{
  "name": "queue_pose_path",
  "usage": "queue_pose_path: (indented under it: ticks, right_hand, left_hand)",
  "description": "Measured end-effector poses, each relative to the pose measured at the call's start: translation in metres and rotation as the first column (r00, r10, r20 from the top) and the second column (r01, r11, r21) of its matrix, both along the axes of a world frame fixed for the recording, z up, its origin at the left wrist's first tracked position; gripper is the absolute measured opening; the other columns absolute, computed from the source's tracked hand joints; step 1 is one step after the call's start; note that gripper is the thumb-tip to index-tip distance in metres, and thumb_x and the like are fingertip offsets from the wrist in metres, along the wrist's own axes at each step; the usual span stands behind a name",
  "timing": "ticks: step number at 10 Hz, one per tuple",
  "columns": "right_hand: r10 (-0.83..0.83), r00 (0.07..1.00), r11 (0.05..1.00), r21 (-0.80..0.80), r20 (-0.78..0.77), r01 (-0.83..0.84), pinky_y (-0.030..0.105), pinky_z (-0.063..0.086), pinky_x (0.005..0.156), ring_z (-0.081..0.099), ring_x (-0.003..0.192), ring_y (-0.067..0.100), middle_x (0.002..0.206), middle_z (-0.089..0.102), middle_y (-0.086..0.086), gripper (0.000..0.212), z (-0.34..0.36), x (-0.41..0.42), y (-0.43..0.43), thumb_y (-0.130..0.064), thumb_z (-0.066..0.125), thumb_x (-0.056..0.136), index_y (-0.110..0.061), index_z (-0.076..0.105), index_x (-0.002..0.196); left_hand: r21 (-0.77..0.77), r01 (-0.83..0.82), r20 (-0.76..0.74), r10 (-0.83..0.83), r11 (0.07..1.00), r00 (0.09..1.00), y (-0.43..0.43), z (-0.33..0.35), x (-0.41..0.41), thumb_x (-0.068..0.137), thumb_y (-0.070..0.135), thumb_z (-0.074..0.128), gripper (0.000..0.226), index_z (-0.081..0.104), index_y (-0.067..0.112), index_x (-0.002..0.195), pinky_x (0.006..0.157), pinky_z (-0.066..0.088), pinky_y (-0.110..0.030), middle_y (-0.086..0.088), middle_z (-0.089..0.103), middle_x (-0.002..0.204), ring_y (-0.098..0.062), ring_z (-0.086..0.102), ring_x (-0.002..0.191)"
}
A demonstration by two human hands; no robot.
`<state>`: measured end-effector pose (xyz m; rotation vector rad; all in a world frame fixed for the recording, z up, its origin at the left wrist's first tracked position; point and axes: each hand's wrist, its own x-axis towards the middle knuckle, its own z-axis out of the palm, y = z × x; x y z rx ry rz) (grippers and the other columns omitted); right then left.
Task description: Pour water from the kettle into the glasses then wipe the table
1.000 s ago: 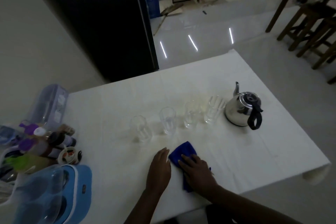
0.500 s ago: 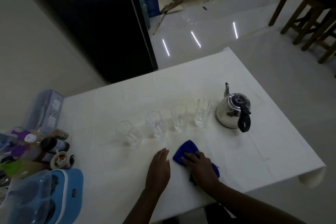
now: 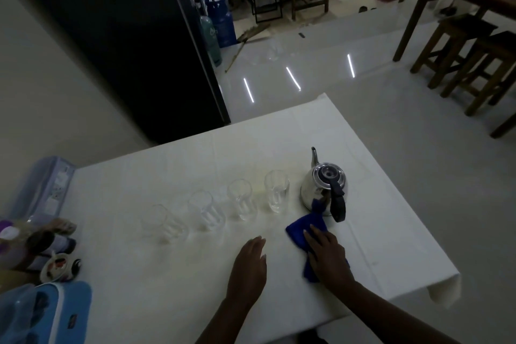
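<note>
Several clear glasses (image 3: 241, 200) stand in a row across the middle of the white table (image 3: 391, 218). A steel kettle (image 3: 324, 190) with a black handle sits just right of the row, spout pointing away. A blue cloth (image 3: 300, 232) lies on the table in front of the kettle, its far corner close to the kettle's base. My right hand (image 3: 328, 255) presses flat on the cloth, covering its near part. To the left of it my left hand (image 3: 248, 265) rests flat on the table with nothing in it.
Bottles and a small bowl (image 3: 57, 267) crowd the table's left edge, with a blue plastic container (image 3: 44, 313) at the near left. A dark fridge (image 3: 139, 36) stands behind the table. Wooden stools (image 3: 474, 58) are on the floor at the far right.
My right hand has slid the blue cloth to the right and farther away, up to the kettle. My left hand has stayed flat on the table.
</note>
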<state>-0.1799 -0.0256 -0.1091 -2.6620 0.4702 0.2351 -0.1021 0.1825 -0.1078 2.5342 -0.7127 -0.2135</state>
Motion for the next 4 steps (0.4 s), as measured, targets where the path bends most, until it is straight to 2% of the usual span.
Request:
queue_pose_path:
  ticks: [1,2,3,4]
  right_hand:
    - [0.023,0.998,0.995,-0.100,-0.058,-0.029,0.049,0.042,0.098,0.038,0.132,0.029,0.148,0.037,0.000,0.065,-0.008,-0.008,0.002,-0.055,0.047,0.081,-0.024,0.036,0.138]
    - [0.025,0.999,0.982,-0.187,-0.041,-0.033,0.052,0.041,0.098,0.027,0.134,0.029,0.147,0.038,0.000,0.069,-0.014,-0.013,0.002,-0.067,0.019,0.084,-0.026,0.035,0.137]
    - [0.051,0.999,0.978,-0.202,-0.013,-0.053,0.053,0.042,0.097,0.034,0.132,0.029,0.143,0.045,0.001,0.071,-0.010,-0.008,0.002,-0.063,0.006,0.084,-0.025,0.043,0.132]
    - [0.101,0.994,0.989,-0.117,0.041,-0.095,0.050,0.044,0.100,0.038,0.133,0.023,0.142,0.046,0.000,0.057,0.003,0.006,0.011,-0.055,0.023,0.088,-0.025,0.042,0.133]
  left_hand:
    - [0.018,-0.003,-0.001,0.003,1.000,1.000,-0.004,-0.001,-0.004,0.095,0.019,0.055,0.040,0.049,0.016,0.134,0.109,0.031,-0.029,-0.003,0.051,0.139,-0.017,0.043,0.130]
    - [0.051,-0.022,-0.024,0.023,0.998,0.999,-0.003,0.002,-0.008,0.096,0.023,0.052,0.041,0.047,0.017,0.136,0.110,0.026,-0.026,-0.001,0.047,0.142,-0.016,0.039,0.133]
    - [0.021,-0.037,0.002,0.037,0.999,0.999,0.002,-0.002,-0.012,0.096,0.024,0.052,0.042,0.046,0.018,0.137,0.111,0.024,-0.025,0.000,0.046,0.143,-0.015,0.037,0.134]
    - [-0.037,-0.063,-0.011,0.062,0.997,0.998,0.002,0.004,-0.008,0.095,0.023,0.054,0.042,0.047,0.017,0.136,0.111,0.024,-0.026,0.000,0.047,0.142,-0.016,0.038,0.134]
